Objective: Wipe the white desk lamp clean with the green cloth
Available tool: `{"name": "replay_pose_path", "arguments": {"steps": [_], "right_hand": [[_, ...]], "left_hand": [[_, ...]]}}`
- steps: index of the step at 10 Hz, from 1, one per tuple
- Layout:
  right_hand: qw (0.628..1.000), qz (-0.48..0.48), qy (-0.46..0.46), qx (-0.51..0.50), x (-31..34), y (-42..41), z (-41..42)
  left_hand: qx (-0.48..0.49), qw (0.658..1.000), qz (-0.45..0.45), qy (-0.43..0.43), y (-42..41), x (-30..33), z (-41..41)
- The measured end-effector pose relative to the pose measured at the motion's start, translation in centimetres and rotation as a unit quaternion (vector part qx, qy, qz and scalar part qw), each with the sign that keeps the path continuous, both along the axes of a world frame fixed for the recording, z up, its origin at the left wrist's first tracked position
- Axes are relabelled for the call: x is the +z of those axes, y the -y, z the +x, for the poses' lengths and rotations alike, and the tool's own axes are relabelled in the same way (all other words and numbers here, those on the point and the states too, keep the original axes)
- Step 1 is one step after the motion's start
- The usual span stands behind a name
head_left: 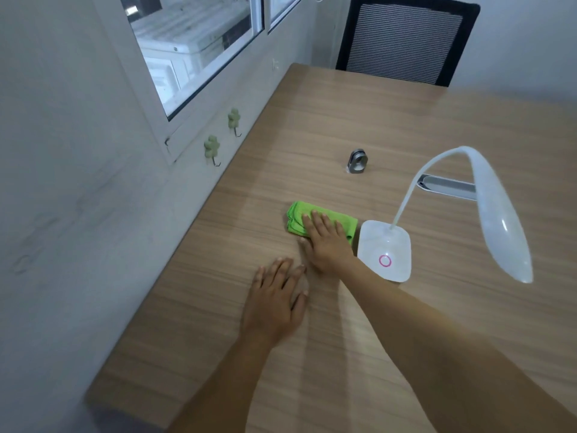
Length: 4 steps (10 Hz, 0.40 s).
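Two bare hands are down on the wooden desk [390, 120]. With the lamp [384, 250] as the landmark, the green cloth [299, 215] lies folded flat on the desk just to the lamp's left, its near corner almost touching the lamp's white base. The right hand [324, 242] rests on top of the cloth with its fingers spread flat and wide; it presses down and does not grip anything. The right arm reaches in from the lower right and passes just in front of the lamp's base. The left hand [276, 303] lies flat on the bare desk, further left of the lamp and nearer to the person, with its fingers open and holding nothing. It is close to the right hand, but I cannot tell if they touch. The lamp base has a pink ring on it. A thin white neck rises from the base, bends over, and carries a long white head that hangs out to the right, above the desk. Behind the lamp a small grey metal thing [357, 161] stands on the desk. Far behind the lamp a black chair [406, 42] stands at the desk's end. Well to the lamp's left is the wall, with a window [199, 54] and two green hooks [212, 148] under it.
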State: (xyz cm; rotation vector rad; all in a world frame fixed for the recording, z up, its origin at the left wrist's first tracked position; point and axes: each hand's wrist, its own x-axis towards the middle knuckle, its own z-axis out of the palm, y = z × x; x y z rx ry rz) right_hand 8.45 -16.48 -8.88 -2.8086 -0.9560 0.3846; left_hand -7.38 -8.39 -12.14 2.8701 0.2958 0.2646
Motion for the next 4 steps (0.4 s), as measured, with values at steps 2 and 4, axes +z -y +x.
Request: {"name": "replay_pose_path", "arguments": {"steps": [2,4], "right_hand": [[1.000,-0.005,-0.025,-0.001,0.5,0.1,0.1],[0.990,0.116,0.073,-0.007,1.7,3.6,-3.0]], "left_hand": [[0.000,1.000,-0.004,-0.005,0.0,0.2,0.0],[-0.001,1.000,-0.009,-0.007,-0.2,0.3,-0.4]]}}
